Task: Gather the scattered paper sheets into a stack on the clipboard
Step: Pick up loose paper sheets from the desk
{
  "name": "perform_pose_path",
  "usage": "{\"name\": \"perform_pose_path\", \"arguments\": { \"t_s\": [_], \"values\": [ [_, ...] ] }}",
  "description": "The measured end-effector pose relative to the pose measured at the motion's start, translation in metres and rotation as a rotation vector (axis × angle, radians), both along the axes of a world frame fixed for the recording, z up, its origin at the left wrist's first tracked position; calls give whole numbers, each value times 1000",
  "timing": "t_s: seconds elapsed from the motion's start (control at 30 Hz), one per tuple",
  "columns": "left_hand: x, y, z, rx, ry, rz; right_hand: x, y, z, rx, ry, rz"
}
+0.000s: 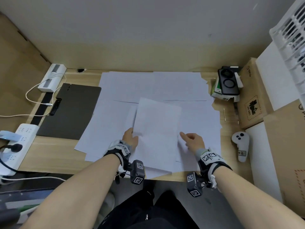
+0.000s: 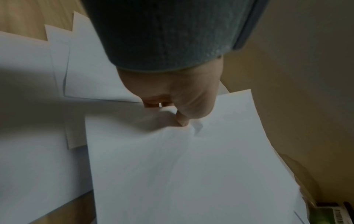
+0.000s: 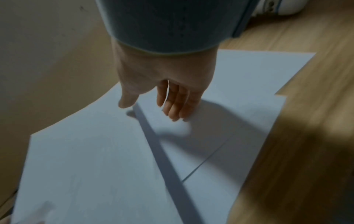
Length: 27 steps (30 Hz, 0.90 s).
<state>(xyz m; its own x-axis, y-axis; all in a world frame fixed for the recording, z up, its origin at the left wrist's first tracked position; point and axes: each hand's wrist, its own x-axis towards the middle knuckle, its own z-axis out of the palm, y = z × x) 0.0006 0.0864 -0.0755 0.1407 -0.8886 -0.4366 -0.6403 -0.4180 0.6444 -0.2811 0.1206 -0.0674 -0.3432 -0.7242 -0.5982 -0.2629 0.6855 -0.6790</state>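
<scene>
- While the left hand (image 1: 131,138) pinches the lifted sheet (image 1: 156,119) at its near left edge, thumb on top, it is better to keep that grip light, because the paper already wrinkles under the thumb.
- The right hand (image 1: 192,139) is open, fingers relaxed and touching the loose sheets (image 1: 198,116) beside it; I think it should slide the next sheet under the lifted one.
- The dark clipboard (image 1: 72,111) lies bare on the worktop (image 1: 54,154), to the left of the paper; carry the bundle there only when its edges are aligned.
</scene>
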Motion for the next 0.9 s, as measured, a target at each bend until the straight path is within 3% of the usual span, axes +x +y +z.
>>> {"name": "perform_pose_path", "arguments": {
  "t_s": [0.1, 0.27, 0.43, 0.57, 0.63, 0.73, 0.9],
  "values": [
    [6, 2, 9, 15, 150, -16, 33, -8, 11, -16, -125, 48],
    [21, 1, 23, 114, 247, 46, 58, -23, 7, -31, -37, 102],
    [72, -4, 14, 37, -20, 179, 70, -40, -6, -16, 16, 73],
    [125, -8, -4, 47, -365, 158, 88, -47, -17, 2, -4, 72],
    [145, -10, -9, 148, -514, 68, 98, -47, -21, 13, -19, 80],
    [158, -12, -15, 269, -526, -33, 109, -45, -25, 23, -18, 90],
    [147, -15, -12, 124, -617, -92, 122, -49, -24, 43, 20, 105]
  ]
}}
